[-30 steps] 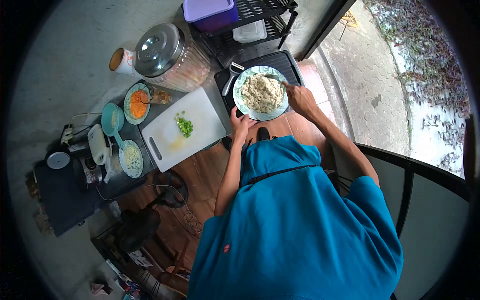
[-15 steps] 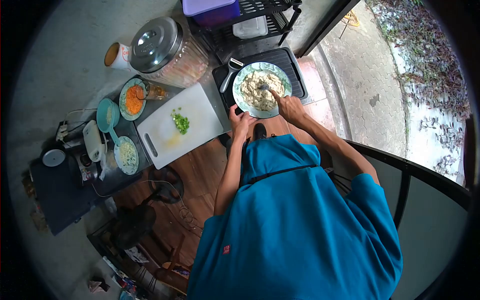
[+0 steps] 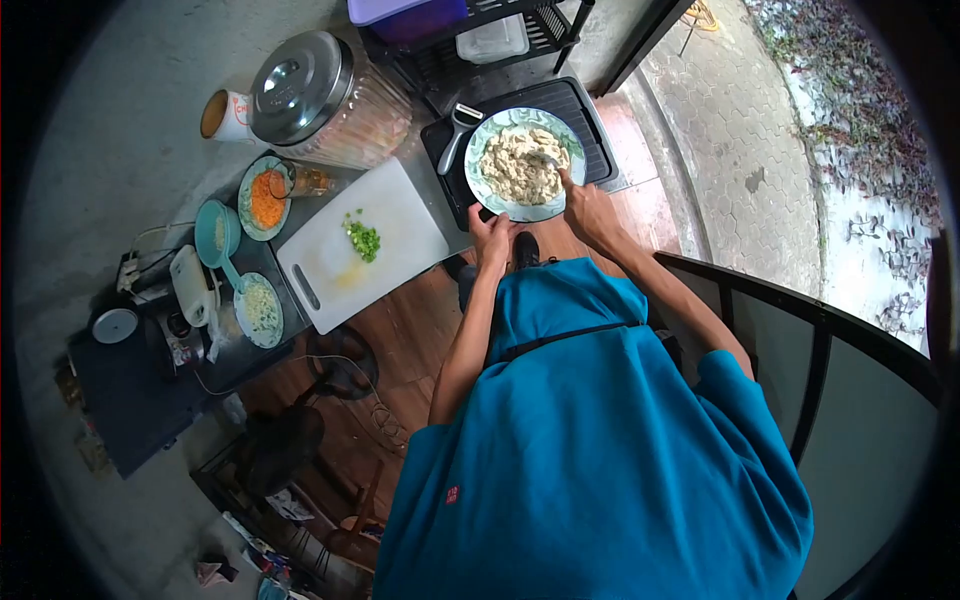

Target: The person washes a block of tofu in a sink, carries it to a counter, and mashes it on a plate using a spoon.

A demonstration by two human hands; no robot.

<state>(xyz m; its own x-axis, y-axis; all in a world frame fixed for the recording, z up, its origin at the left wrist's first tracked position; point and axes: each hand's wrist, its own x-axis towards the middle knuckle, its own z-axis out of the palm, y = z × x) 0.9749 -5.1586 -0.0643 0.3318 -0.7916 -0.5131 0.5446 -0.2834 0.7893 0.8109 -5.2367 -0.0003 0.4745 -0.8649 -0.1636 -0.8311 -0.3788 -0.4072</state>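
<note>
A plate (image 3: 481,190) with a green-patterned rim holds a heap of pale, crumbly mash (image 3: 515,168). My left hand (image 3: 492,238) grips its near rim, thumb and fingers at the edge. My right hand (image 3: 592,215) is closed around the handle of a metal utensil (image 3: 543,158), whose head rests in the mash. Whether that head is a fork or a spoon I cannot make out. Under the plate lies a black ridged tray (image 3: 597,150), and a peeler (image 3: 457,140) sits on it just left of the plate.
Left of the tray, a white cutting board (image 3: 400,215) bears chopped green onion (image 3: 363,240). Beyond are a large lidded jar (image 3: 350,125), a plate of shredded orange food (image 3: 266,200), a turquoise strainer (image 3: 213,232) and a plate of chopped white pieces (image 3: 261,310). A black rack (image 3: 550,45) stands behind.
The utensil's head has shifted right within the mash, and my right hand has moved slightly right and down relative to the plate. My left hand stays at the rim. The view has shifted slightly.
</note>
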